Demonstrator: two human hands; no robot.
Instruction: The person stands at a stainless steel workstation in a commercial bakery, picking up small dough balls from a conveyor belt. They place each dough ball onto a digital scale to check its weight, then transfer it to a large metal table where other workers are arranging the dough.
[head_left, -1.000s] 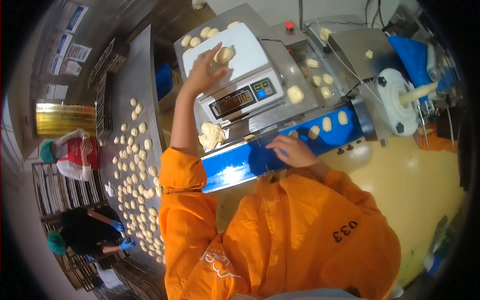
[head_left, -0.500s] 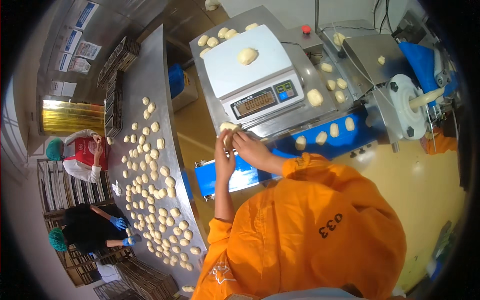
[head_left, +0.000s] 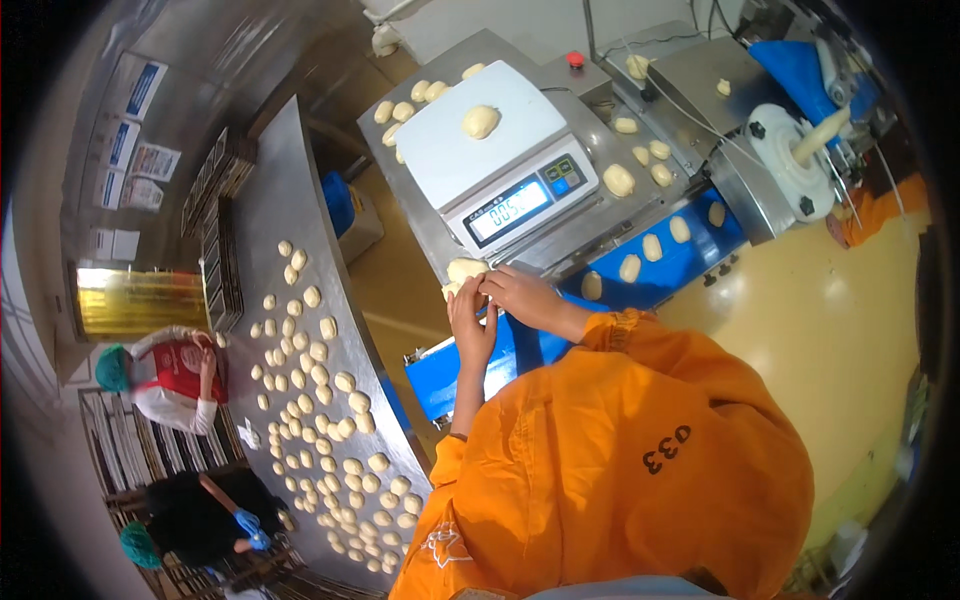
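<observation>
Both my hands meet at the near edge of the steel bench, just in front of a white digital scale. My left hand has its fingers curled round a pale dough piece, which they mostly hide. Coming from the right, my right hand presses its bent fingertips against the left hand's fingers at the same dough. Another larger lump of dough lies right beyond my fingertips. On the scale's white plate rests one dough ball; its display is lit pale blue.
A blue conveyor belt carries several dough pieces below the bench. A machine with a white round flange stands at right, near a red button. At left, a long steel table holds many dough balls; two people in green caps work behind it.
My view has shifted, so the scale sits lower and farther left. The scale's display has turned from orange to pale blue. Dough on the belt has shifted slightly; my hands stay together.
</observation>
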